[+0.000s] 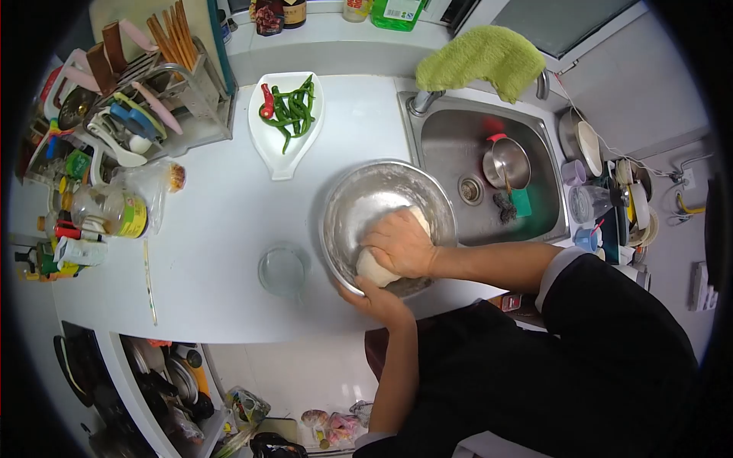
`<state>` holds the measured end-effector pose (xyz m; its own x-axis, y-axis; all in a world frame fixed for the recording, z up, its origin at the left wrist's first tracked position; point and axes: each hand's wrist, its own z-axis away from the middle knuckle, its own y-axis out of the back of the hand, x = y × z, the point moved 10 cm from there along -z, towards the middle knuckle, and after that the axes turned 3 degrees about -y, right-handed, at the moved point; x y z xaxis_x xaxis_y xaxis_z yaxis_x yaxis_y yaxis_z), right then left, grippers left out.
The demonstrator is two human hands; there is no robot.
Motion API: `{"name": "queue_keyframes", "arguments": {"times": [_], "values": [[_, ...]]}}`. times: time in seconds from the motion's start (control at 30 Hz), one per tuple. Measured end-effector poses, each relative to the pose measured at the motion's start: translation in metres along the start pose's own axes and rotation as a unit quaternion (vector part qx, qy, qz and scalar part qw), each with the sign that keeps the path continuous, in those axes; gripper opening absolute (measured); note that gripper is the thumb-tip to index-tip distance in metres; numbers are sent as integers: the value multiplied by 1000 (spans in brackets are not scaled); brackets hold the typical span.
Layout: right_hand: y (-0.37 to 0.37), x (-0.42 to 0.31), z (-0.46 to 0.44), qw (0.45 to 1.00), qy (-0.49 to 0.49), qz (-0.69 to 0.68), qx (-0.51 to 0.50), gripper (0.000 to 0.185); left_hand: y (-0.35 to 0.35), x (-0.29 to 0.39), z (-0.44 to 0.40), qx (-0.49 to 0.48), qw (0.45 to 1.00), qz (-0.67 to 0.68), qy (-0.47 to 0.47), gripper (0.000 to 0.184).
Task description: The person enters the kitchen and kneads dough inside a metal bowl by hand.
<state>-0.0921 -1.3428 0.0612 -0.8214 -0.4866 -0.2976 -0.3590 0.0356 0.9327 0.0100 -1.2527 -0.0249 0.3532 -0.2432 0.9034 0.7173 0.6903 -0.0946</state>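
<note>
A metal mixing bowl (343, 198) with floury smears on its inner wall stands on the white counter, close to the front edge. In it lies a pale lump of dough (374, 269). My right hand (401, 243) presses down on the dough, its fingers curled over the top and covering much of it. At the bowl's near rim, my left hand (376, 302) grips the side, with some fingers hidden beneath or behind the rim. A clear glass bowl (282, 270) sits just left of the mixing bowl.
Behind stands a white dish (281, 162) with green and red chillies (294, 111). The sink (450, 145) at right holds a small pot (507, 163); a green towel (481, 62) hangs over its faucet. A utensil rack (191, 107), bottle (126, 214) and chopstick (150, 282) are at left.
</note>
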Motion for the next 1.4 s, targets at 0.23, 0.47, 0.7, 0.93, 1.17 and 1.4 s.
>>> {"name": "queue_keyframes", "arguments": {"times": [0.23,0.47,0.7,0.93,1.17,1.4], "values": [[-44,21,-50,998,55,-23,-25,18,-6,10,1,-16,998,-60,4,49],[-62,22,-64,993,48,0,-105,24,2,1,-2,-152,984,-76,-48,47],[-25,-37,-45,970,197,-84,-118,36,6,-40,53,-170,948,79,258,36],[-34,73,-31,949,-255,-115,-144,53,7,-55,54,-213,930,81,287,32],[-48,76,-36,942,-156,-222,-201,60,11,-48,53,-190,939,-6,287,46],[2,44,-41,933,-88,-291,-191,41,15,-21,26,-208,964,6,167,44]]}}
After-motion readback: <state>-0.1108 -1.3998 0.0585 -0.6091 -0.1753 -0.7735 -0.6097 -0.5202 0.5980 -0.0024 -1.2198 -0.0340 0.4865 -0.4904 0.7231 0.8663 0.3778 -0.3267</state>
